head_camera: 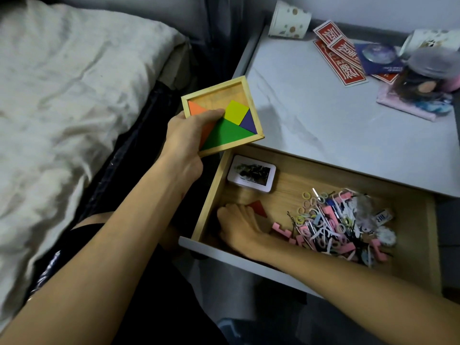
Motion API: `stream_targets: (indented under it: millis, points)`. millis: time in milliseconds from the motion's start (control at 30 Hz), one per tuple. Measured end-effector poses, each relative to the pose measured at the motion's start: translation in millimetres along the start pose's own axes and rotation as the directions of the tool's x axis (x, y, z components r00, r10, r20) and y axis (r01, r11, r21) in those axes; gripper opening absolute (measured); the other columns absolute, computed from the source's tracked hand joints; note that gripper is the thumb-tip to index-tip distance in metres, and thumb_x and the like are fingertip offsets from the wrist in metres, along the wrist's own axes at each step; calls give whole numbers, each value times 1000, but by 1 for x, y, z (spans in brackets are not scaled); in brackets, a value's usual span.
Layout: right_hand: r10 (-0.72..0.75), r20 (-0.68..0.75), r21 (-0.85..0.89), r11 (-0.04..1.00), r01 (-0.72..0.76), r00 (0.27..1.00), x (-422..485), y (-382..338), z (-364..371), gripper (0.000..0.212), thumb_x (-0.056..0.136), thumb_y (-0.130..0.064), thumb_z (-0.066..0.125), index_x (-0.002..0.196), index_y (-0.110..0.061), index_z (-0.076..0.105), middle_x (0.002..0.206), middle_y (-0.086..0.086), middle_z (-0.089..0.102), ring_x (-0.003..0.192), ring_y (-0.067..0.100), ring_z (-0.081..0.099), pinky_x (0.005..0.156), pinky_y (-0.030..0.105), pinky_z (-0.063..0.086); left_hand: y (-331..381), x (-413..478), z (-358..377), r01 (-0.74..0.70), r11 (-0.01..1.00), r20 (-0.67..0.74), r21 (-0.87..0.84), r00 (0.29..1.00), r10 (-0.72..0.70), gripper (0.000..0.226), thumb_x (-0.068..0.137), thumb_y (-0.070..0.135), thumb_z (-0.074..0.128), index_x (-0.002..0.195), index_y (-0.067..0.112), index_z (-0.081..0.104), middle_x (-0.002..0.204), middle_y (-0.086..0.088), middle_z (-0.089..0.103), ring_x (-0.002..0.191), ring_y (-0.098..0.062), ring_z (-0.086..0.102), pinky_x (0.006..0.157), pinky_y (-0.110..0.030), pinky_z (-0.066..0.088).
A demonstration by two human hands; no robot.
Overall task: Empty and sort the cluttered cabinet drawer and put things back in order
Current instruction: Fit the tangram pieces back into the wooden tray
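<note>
Left grip (184, 138) raised, thumb clamped across puzzle tray (216, 93), right grip (236, 221) low, forearm outstretched, fingers hidden

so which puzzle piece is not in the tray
The red triangle, loose on the drawer floor by the right hand; the other four sit in the wooden tray.

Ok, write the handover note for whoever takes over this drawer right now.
Left hand grips the wooden tangram tray beside the cabinet top; four coloured pieces sit in it.
Right hand is in the open drawer at the red triangle piece; grip hidden.
Done, it seems: tray out; red cards and paper cups lie on top.
Left: red triangle, picture tin, heap of hair ties, pins and pink pieces; then sort and refill.
</note>
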State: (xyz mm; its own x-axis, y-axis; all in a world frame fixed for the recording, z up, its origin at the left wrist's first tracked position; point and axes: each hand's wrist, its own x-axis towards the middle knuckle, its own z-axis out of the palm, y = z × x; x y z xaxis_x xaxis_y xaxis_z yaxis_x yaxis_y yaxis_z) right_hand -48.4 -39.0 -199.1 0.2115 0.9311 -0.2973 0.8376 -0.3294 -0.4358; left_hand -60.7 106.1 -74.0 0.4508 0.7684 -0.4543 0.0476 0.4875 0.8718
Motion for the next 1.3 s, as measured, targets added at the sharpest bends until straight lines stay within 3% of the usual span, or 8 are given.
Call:
stream_targets:
  millis: [133,333,500,733,900,1067,1167,1300]
  points:
    - [-3,-12,-41,999,3,1000,0,-3,0,9,94,-10,49,95,-9,59,106,14,62,100,33,58,81,39,40,-1,0,0,6,1000,-1,3,1000,-6,37,78,9,78,114,9,68,97,-9,77,88,-25,75,65,-36,60]
    - [-11,-15,-78,997,9,1000,2,-5,0,18,95,-2,43,95,-9,60,107,14,63,103,33,59,87,41,44,-2,1,0,-2,1000,2,5,1000,2,38,78,10,78,115,9,68,98,-9,77,90,-25,74,65,-35,60]
    - [-23,-31,-72,997,20,999,2,2,-3,18,94,0,42,88,-14,52,106,14,59,100,32,56,77,35,34,-2,1,1,3,1000,4,7,1000,-3,40,78,9,78,116,9,68,99,-9,76,90,-25,74,66,-36,60]
    - [-12,-25,-65,998,10,1000,-3,17,-14,18,94,3,40,92,-9,53,100,14,60,85,25,55,70,32,36,-2,2,0,10,1000,13,7,1000,-10,38,78,10,78,115,9,68,99,-10,76,91,-26,74,74,-43,62]
    - [-6,-33,-76,997,4,999,-4,20,-14,15,93,4,46,93,-6,57,106,15,57,95,31,57,74,37,45,-3,2,2,9,1000,12,20,1000,-9,38,78,11,78,115,9,68,98,-8,77,90,-24,75,69,-37,60]
    - [39,-3,105,994,-38,999,0,38,-8,10,93,-6,58,89,-9,67,97,9,67,88,21,65,80,39,54,-4,2,3,3,998,16,70,1000,-4,38,77,12,79,114,10,68,99,-8,77,94,-25,74,77,-43,61]
    - [50,-22,183,982,-45,998,-12,49,-30,4,91,-9,67,87,-8,66,91,6,65,77,13,60,68,33,50,-6,0,8,-10,991,48,131,999,4,36,77,13,80,111,11,69,98,-7,77,94,-24,74,89,-48,58]
    - [-73,-151,316,941,118,986,-62,52,-85,21,92,-16,67,83,-28,53,76,-13,56,70,9,57,65,28,48,-11,-5,16,-47,979,102,200,994,27,35,77,12,80,110,12,67,99,-7,76,95,-25,73,89,-47,58]
